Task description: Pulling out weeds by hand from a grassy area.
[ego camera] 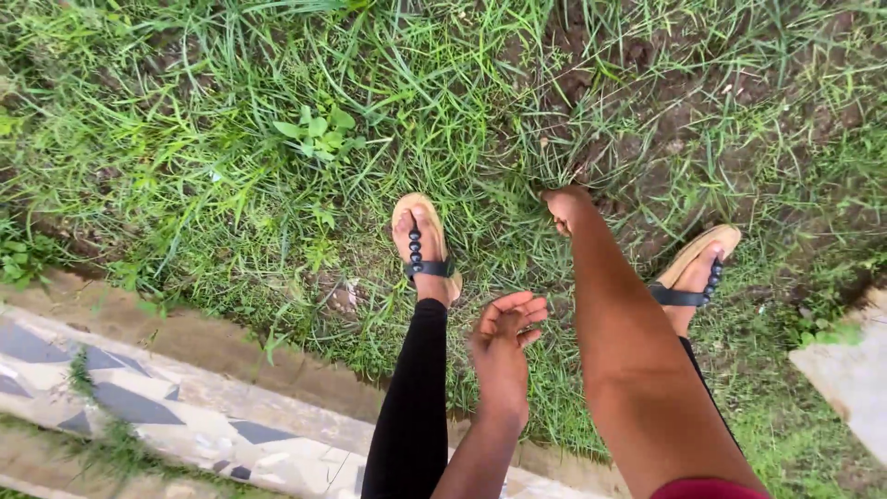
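I see grass [277, 139] covering the ground, a patterned concrete edge [139, 407] at the lower left. My right hand [565, 205] reaches down, fingers closed around a grass tuft [554, 162] at its base. My left hand [504, 346] hovers loosely open, holding nothing, between my sandalled feet.

Soft even daylight, slight blur

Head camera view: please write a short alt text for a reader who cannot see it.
Seen from above, the right hand grips a tuft of grass at the ground, while the left hand hangs open and empty. The person stands on the grass in tan sandals, beside a patterned concrete edge.
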